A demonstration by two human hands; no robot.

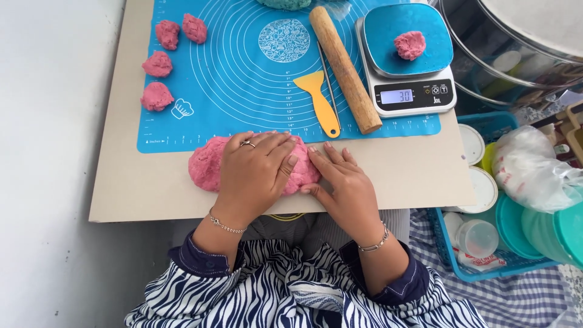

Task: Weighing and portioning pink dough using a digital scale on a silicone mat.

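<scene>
**Already 5 small portions are lying ready, and the big lump is waiting under both hands**

Now the person is pressing on a big lump of pink dough (pixel 209 167), which is lying on the beige board (pixel 121 182), just below the lower edge of the blue silicone mat (pixel 243 115). The left hand (pixel 255 167) is resting on top of the lump with the fingers only a little curved, more flat than gripping. The right hand (pixel 343 185) is lying open against the right end of the lump, the fingers stretched out; it is not closing around anything.

Judging from how things are lying, the portioning is partly done. 4 small pink pieces (pixel 159 64) are sitting in the upper left corner of the mat, and 1 more piece (pixel 410 45) is sitting on the blue plate of the kitchen scale (pixel 413 94). The large lump is much bigger than these pieces together, so most of the dough is not yet divided.

The wooden rolling pin (pixel 343 67) and the yellow scraper (pixel 320 100) are lying side by side on the mat, well apart from both hands.
</scene>
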